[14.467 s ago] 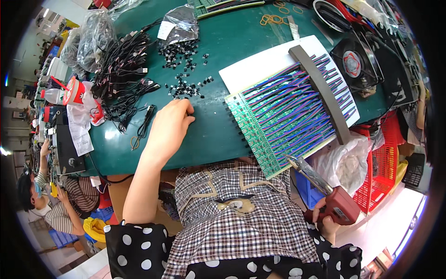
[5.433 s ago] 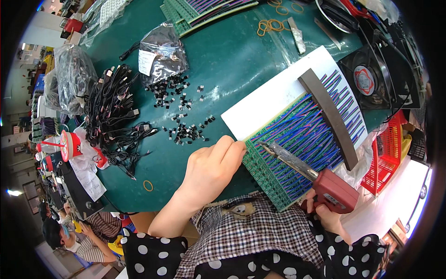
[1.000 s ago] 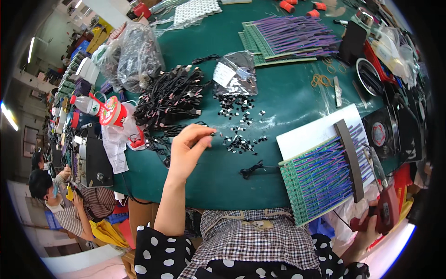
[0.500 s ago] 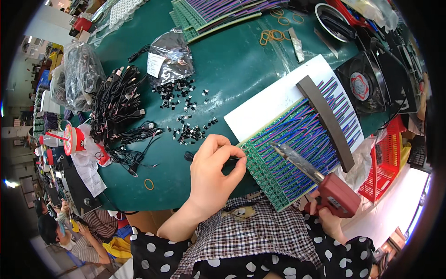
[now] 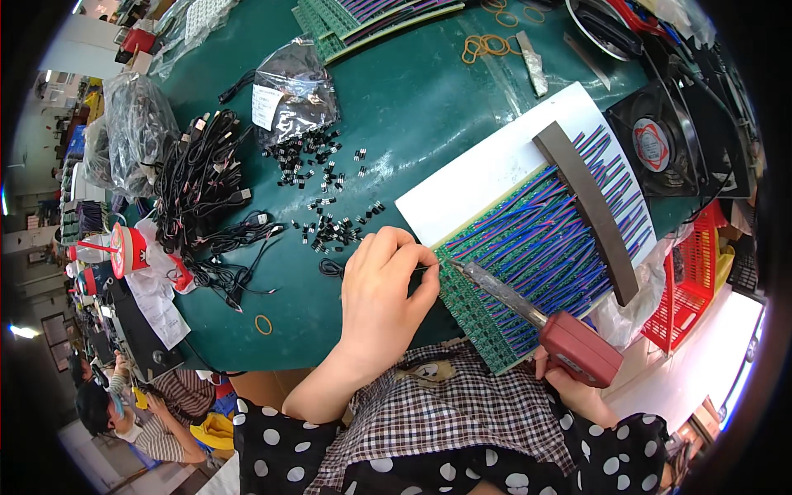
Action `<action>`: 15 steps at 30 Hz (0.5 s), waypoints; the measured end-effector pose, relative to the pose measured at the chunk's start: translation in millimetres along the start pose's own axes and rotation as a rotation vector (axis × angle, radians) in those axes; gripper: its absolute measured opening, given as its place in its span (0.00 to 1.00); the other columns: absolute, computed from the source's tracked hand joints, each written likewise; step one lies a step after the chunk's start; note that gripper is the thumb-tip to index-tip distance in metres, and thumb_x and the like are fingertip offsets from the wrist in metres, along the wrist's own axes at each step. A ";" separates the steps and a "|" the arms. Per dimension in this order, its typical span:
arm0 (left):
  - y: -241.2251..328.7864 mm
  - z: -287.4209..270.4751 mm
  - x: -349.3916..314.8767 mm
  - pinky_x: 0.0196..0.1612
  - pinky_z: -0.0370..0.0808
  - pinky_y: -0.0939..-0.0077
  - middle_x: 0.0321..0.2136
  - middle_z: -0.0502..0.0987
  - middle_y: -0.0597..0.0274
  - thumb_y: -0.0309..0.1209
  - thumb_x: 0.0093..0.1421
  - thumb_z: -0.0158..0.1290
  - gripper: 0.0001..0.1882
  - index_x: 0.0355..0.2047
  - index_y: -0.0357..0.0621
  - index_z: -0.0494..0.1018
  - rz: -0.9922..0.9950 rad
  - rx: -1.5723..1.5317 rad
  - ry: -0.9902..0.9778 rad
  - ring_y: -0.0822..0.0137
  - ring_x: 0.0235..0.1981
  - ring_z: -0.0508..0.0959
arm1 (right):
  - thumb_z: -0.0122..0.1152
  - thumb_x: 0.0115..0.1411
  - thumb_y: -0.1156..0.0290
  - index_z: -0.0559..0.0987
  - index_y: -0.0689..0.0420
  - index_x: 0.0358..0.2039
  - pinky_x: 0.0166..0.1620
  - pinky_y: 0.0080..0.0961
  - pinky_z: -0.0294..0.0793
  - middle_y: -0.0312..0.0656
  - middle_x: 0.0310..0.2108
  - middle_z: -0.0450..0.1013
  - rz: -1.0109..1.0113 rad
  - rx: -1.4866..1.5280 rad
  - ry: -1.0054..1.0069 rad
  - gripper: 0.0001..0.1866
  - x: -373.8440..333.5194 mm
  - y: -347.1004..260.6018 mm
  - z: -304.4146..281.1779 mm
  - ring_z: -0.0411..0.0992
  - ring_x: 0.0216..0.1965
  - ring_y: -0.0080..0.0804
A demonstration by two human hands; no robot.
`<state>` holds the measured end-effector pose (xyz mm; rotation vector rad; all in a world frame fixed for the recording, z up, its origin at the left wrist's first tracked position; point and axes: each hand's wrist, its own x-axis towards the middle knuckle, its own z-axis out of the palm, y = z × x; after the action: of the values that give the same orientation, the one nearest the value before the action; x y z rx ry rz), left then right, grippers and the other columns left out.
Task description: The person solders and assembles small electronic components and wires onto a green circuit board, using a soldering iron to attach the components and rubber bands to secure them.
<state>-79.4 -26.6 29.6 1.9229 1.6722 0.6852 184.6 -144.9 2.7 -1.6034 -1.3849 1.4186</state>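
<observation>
Red plastic forms the chunky grip of the soldering iron [image 5: 569, 346], closed in the right hand [image 5: 569, 388] nearest the body; its dull metal barrel runs up and left to a tip that meets the near-left corner of the green circuit-board panel [image 5: 528, 256]. The left hand [image 5: 384, 301] lies palm down just left of that tip, fingertips pinched shut on a thin dark wire, too small to make out clearly. Doing this joint well, I judge, means keeping the wire end steady against the pad and the tip touching both briefly. The panel is stiff and flat, striped with blue and purple leads under a grey bar [image 5: 590, 210], on a white sheet [image 5: 487, 181]. Beyond the left hand, small black components [image 5: 326, 194] lie scattered on the matte green tabletop [image 5: 412, 99]. Farther left lies a tangle of glossy black cables [image 5: 202, 190]; farther off, a crinkled clear bag [image 5: 293, 82].
</observation>
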 end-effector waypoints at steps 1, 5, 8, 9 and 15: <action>0.2 0.4 -0.4 0.35 0.66 0.71 0.28 0.69 0.61 0.20 0.43 0.58 0.07 0.24 0.39 0.71 -0.002 0.000 0.000 0.62 0.32 0.71 | 0.65 0.40 0.77 0.76 0.62 0.39 0.34 0.25 0.74 0.40 0.32 0.76 -0.026 -0.072 -0.007 0.21 2.6 -1.9 0.0 0.75 0.30 0.36; -0.7 0.9 -0.3 0.34 0.67 0.71 0.27 0.69 0.61 0.20 0.44 0.58 0.07 0.24 0.39 0.71 -0.006 -0.010 0.013 0.62 0.32 0.71 | 0.66 0.39 0.76 0.75 0.62 0.41 0.35 0.26 0.74 0.41 0.32 0.76 -0.010 -0.093 0.010 0.24 2.7 0.6 1.7 0.75 0.31 0.37; -2.1 -0.2 2.7 0.32 0.67 0.72 0.27 0.69 0.61 0.20 0.44 0.57 0.07 0.24 0.39 0.71 0.000 -0.034 -0.003 0.63 0.30 0.71 | 0.67 0.39 0.75 0.75 0.63 0.42 0.34 0.25 0.74 0.42 0.33 0.76 0.011 -0.033 0.033 0.25 2.8 0.8 1.8 0.75 0.31 0.38; -2.3 -0.5 3.6 0.31 0.68 0.73 0.26 0.69 0.61 0.20 0.44 0.57 0.07 0.24 0.39 0.71 -0.011 -0.062 -0.020 0.63 0.29 0.72 | 0.67 0.39 0.75 0.75 0.63 0.42 0.34 0.25 0.74 0.42 0.33 0.76 0.011 -0.034 0.033 0.25 3.0 0.6 1.1 0.75 0.31 0.38; -0.9 -3.6 6.2 0.29 0.69 0.75 0.24 0.70 0.61 0.20 0.45 0.56 0.05 0.24 0.37 0.71 -0.056 -0.063 -0.068 0.65 0.26 0.72 | 0.67 0.39 0.73 0.74 0.64 0.44 0.34 0.25 0.74 0.42 0.33 0.76 -0.032 0.021 -0.027 0.27 7.4 -7.1 0.9 0.76 0.31 0.36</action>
<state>-81.7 -20.2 32.1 1.8291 1.6367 0.6358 180.7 -136.2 6.4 -1.5475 -1.4008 1.4366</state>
